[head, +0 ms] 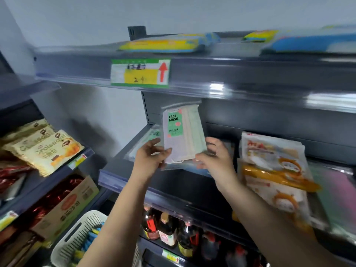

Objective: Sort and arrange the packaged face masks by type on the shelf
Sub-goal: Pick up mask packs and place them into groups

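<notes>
**Sorting masks, pack held upright over middle shelf**

Gripping a clear "FACE MASK" pack (182,134) by its lower corners, the left hand (148,157) and right hand (215,156) pinch it upright above the grey shelf (134,179), just in front of a similar pack (146,140) lying flat. The slippery film could slide from so shallow a pinch. To the right, a leaning stack of orange-printed mask packs (273,170) overhangs the edge; a brushing forearm might tip it off.
</notes>
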The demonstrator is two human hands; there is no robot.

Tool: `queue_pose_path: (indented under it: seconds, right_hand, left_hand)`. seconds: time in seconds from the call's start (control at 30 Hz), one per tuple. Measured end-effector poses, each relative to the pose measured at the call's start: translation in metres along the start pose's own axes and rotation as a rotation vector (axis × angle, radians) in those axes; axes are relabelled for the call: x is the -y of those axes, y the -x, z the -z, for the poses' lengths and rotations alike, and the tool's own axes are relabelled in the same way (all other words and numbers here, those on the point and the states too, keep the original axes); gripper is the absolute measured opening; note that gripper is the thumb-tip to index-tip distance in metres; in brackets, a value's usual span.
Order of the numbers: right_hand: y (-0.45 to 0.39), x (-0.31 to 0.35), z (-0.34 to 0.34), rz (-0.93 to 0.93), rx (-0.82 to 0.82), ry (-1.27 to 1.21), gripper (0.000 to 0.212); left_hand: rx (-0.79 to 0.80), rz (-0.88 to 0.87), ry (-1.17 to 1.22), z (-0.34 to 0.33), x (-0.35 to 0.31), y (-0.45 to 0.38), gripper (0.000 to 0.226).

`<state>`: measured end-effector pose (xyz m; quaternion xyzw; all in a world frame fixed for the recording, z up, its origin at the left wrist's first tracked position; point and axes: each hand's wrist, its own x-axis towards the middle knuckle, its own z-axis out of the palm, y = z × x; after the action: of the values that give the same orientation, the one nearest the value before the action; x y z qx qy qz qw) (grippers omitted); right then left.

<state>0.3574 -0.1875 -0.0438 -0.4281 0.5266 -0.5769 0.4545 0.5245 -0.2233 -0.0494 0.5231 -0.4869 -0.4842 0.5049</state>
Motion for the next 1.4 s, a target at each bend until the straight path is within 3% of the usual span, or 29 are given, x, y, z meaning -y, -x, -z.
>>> queue_pose_path:
  seconds: [0.17, 0.47, 0.63, 0.87, 0.97, 1.13, 1.4]
  right_hand:
    - [-0.012, -0.022, -0.053, -0.072, -0.026, 0.131, 0.049]
    - [-0.034, -0.046, -0.109, -0.096, -0.038, 0.650, 0.062]
    - [-0.042, -0.051, -0.126, -0.106, -0.072, 0.883, 0.050]
    - [-0.043, -0.060, -0.126, -0.129, -0.041, 1.057, 0.050]
    - [-0.039, -0.051, -0.117, -0.050, -0.048, 1.102, 0.054]
    - [-0.025, -0.019, -0.085, 0.108, -0.064, 1.419, 0.048]
    - [0.030, 0.025, -0.011, 0.164, -0.168, 1.643, 0.049]
  left_hand:
    - [-0.001, -0.045, -0.171, 0.051, 0.015, -0.031, 0.049]
    - [0.066, -0.137, -0.536, 0.100, 0.025, -0.077, 0.053]
    - [0.101, -0.135, -0.629, 0.107, 0.026, -0.093, 0.043]
    - [0.153, -0.053, -0.919, 0.103, 0.046, -0.107, 0.058]
    - [0.135, -0.175, -1.130, 0.095, 0.045, -0.101, 0.055]
    - [0.208, -0.438, -1.432, 0.059, 0.018, -0.082, 0.053]
    - [0.328, -0.693, -1.382, -0.034, -0.019, -0.019, 0.051]
